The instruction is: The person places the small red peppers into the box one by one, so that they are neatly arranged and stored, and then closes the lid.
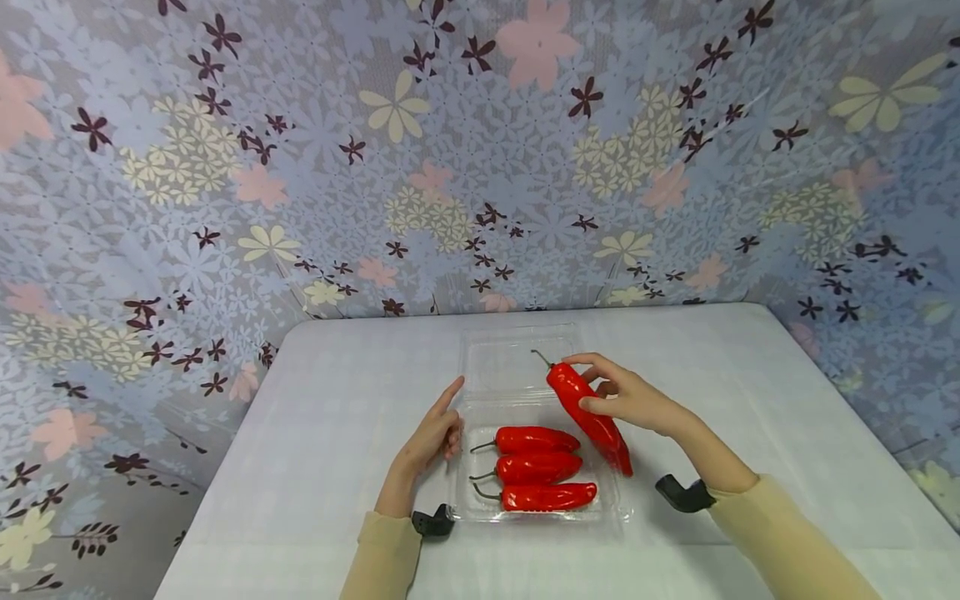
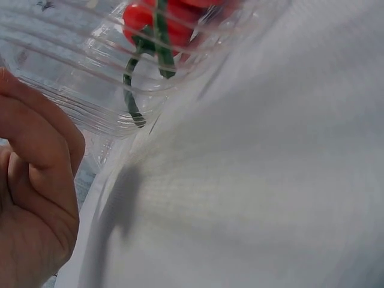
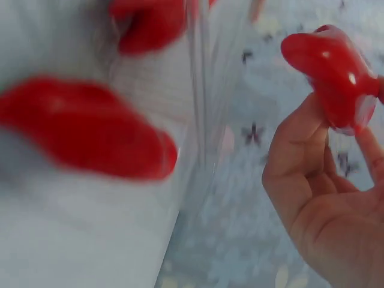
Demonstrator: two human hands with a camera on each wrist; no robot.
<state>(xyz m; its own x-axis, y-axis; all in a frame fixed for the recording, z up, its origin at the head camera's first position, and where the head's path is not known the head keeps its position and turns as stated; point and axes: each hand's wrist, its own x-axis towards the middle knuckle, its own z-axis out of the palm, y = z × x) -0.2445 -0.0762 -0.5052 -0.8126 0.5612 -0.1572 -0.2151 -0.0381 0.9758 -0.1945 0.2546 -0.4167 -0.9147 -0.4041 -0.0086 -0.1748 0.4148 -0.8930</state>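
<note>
My right hand [image 1: 633, 400] pinches a long red pepper [image 1: 588, 408] between thumb and fingers, over the right side of a clear plastic clamshell box [image 1: 617, 500]. Its green stem points to the back left. Three more red peppers [image 1: 537, 469] lie side by side in the box, stems to the left. Beside the box's left wall is my left hand [image 1: 429, 437], index finger straight and the other fingers bent, holding nothing visible. Whether that fingertip touches the plastic cannot be told. In the right wrist view, the held pepper [image 3: 336, 72] shows tip first.
The box's transparent lid [image 1: 502, 367] lies folded back towards the far edge of the white-covered table [image 1: 330, 392]. Behind and beside the table is floral-patterned fabric [image 1: 480, 167]. A black wrist device [image 1: 433, 522] sits by each forearm.
</note>
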